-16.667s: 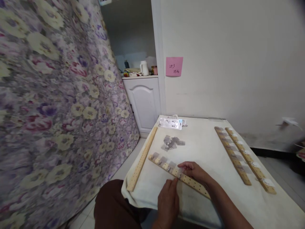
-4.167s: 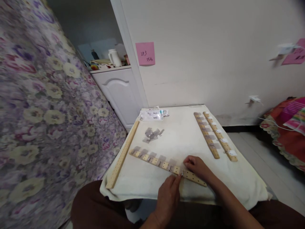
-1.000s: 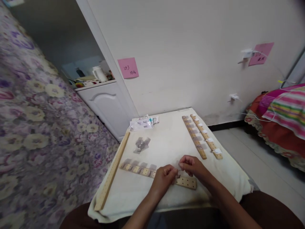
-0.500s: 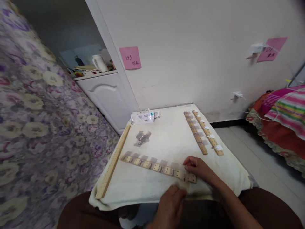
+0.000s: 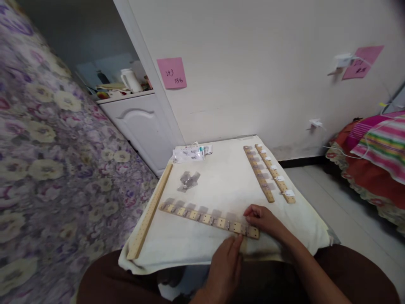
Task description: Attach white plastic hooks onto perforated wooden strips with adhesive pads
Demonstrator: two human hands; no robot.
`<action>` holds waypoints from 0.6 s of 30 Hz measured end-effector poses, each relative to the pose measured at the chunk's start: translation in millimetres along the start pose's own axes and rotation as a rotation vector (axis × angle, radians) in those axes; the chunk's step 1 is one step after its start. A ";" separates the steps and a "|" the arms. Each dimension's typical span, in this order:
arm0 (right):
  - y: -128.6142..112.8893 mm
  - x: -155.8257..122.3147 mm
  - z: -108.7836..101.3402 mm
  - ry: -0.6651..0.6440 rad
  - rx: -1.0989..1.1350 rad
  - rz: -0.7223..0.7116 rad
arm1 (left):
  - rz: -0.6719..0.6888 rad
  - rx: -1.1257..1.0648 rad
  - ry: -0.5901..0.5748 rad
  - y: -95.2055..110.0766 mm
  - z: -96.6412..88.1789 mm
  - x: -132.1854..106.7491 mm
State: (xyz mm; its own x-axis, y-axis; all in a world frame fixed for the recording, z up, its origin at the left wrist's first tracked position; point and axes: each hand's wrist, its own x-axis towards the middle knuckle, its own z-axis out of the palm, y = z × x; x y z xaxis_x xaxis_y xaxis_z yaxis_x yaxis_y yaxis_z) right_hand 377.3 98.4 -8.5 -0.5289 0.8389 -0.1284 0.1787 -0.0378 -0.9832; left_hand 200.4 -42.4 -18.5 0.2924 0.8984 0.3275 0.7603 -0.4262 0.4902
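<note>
A wooden strip with small holes (image 5: 193, 214) lies at a slant across the near part of the table, carrying several clear plastic tabs with small metal pieces. At its right end, my right hand (image 5: 264, 219) is closed, thumb and fingertips together beside the last tab; what they pinch is too small to make out. My left hand (image 5: 224, 264) sits at the strip's near edge, fingers pressed together, fingertips by the last metal piece (image 5: 246, 231). Anything between them is hidden. Further back lies a small pile of clear plastic and metal bits (image 5: 189, 180).
A bare holed wooden strip (image 5: 150, 213) runs along the table's left edge. Two strips with tabs, one (image 5: 257, 173) beside another (image 5: 275, 173), lie at the right. Clear packets (image 5: 189, 154) are at the back left. A pale cloth (image 5: 218, 169) covers the table, against a wall.
My left hand has moved up slightly, its fingertips now at the strip's near edge. My right hand stays almost in place. The view has shifted a little.
</note>
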 end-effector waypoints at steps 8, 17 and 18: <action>0.6 1.1 -0.2 -0.016 0.035 0.016 | -0.045 0.070 -0.057 3.3 0.2 2.8; 3.5 1.3 -0.7 -0.025 0.067 0.052 | -0.040 0.118 -0.091 4.3 0.2 7.3; 3.4 0.8 -0.7 -0.030 0.070 0.062 | -0.039 0.124 -0.092 4.2 0.5 7.6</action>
State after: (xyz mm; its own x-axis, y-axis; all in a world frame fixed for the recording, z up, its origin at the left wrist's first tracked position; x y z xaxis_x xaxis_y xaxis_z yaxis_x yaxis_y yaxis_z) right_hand 378.1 99.4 -11.8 -0.5434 0.8171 -0.1924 0.1545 -0.1279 -0.9797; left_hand 206.1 -37.3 -14.4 0.3093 0.9223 0.2318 0.8364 -0.3798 0.3952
